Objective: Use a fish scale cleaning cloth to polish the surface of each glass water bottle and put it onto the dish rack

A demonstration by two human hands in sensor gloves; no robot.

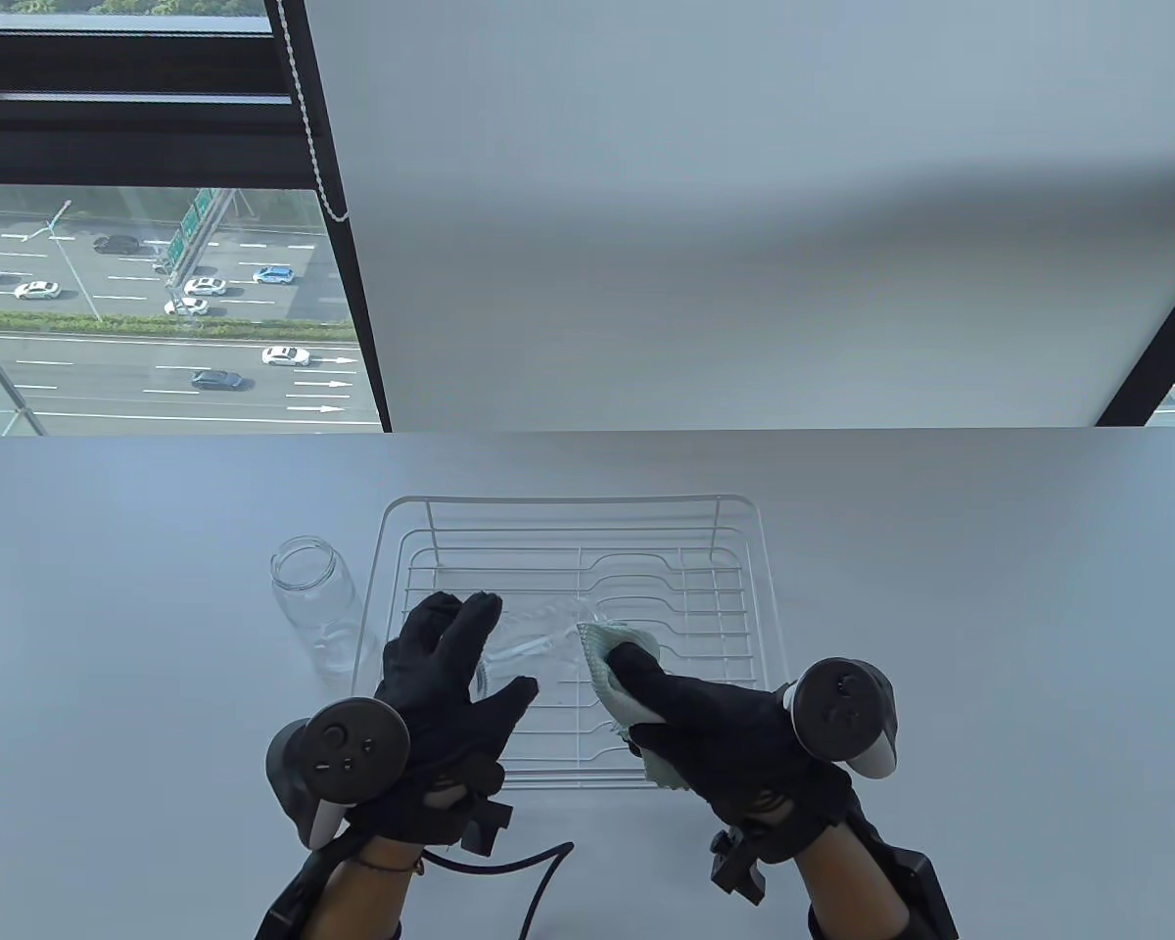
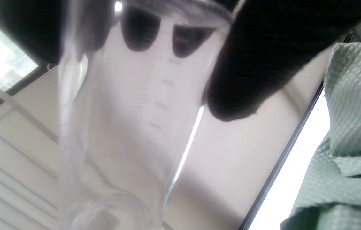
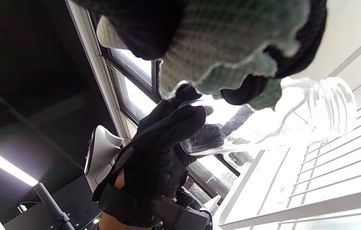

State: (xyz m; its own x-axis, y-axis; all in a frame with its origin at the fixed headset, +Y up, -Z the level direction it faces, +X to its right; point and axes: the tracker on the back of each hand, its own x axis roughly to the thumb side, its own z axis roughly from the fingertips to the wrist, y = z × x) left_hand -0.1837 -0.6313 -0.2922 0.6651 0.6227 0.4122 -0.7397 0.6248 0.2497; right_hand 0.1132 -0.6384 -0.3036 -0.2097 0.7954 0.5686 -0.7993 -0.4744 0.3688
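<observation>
My left hand (image 1: 480, 656) grips a clear glass bottle (image 1: 534, 636) by its base and holds it sideways just above the white wire dish rack (image 1: 744, 587). In the left wrist view the bottle (image 2: 129, 121) fills the frame, with my fingers curled round its end. My right hand (image 1: 636, 666) holds the pale green fish scale cloth (image 1: 607, 676) bunched in its fingers and presses it against the bottle's right side. The right wrist view shows the cloth (image 3: 225, 54) on the bottle (image 3: 298, 118), near its neck. A second glass bottle (image 1: 311, 597) lies on the table left of the rack.
The grey table (image 1: 940, 685) runs wide on both sides of the rack. A window with a bead cord (image 1: 318, 147) and a roller blind stands behind the table's far edge. A black cable (image 1: 539, 881) trails at the near edge.
</observation>
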